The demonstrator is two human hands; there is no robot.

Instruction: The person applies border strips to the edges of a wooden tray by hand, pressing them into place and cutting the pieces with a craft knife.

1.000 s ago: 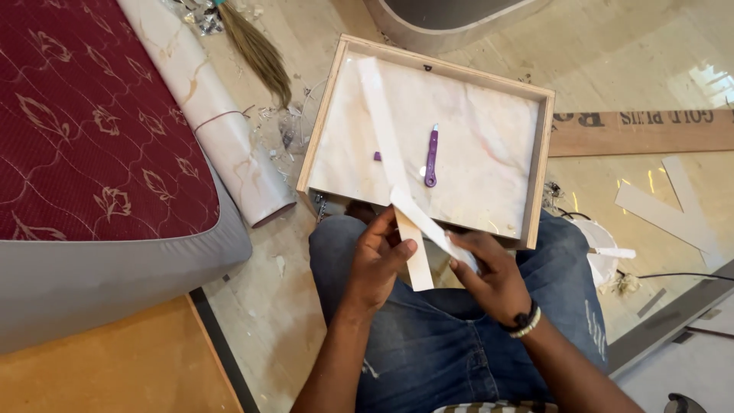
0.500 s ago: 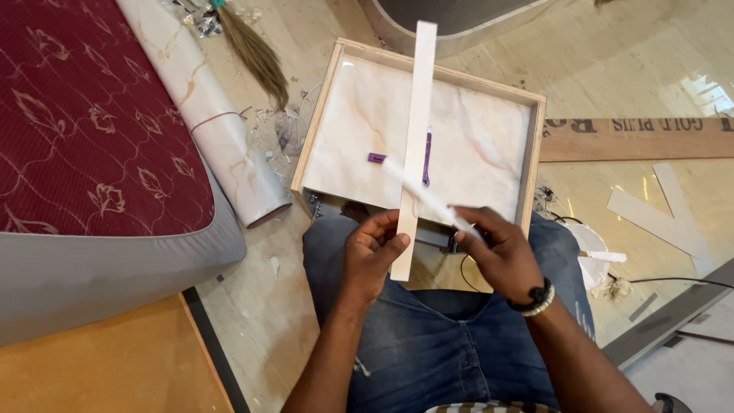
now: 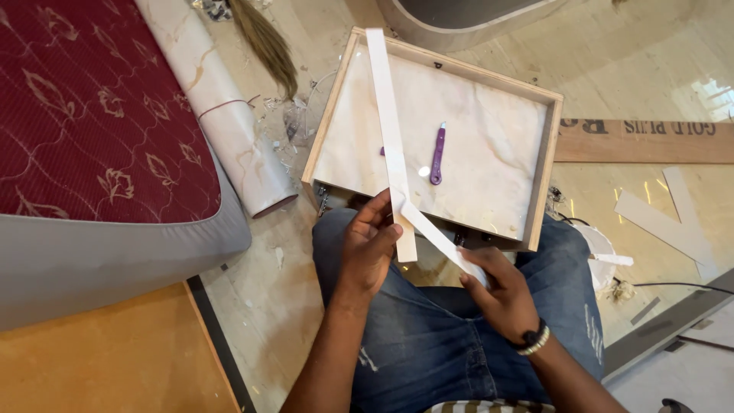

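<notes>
Mattress (image 3: 92,130): dark red quilted top with grey sides, filling the left of the view, lying on the floor beside the work.
Floor (image 3: 612,69): pale polished stone, littered with offcuts and scraps.
Wooden drawer (image 3: 325,130): shallow box with a marble-patterned lining, propped across the seated person's knees, so its bottom serves as a work surface close to the hands.
Rolled sheet (image 3: 222,115): roll of the same marble-patterned laminate, lying between the mattress and the drawer.
Plank (image 3: 650,141): brown board flat on the floor, right of the drawer.
Broom (image 3: 264,42): bristle head on the floor above the roll.
White strip (image 3: 386,115): long edge-band strip running from the drawer's far rim down to the hands; its backing is peeled away in a second tail towards the right.
Loose strips (image 3: 665,222): white offcuts on the floor at the right.
Left hand (image 3: 367,248): fingers closed on the strip's lower end, steadying it apparently so the layers can be pulled apart.
Right hand (image 3: 501,294): fingers pinching the peeled tail, drawn down and to the right; a bracelet sits at the wrist.
Purple cutter (image 3: 437,153): small knife lying inside the drawer, just right of the strip, within reach.
</notes>
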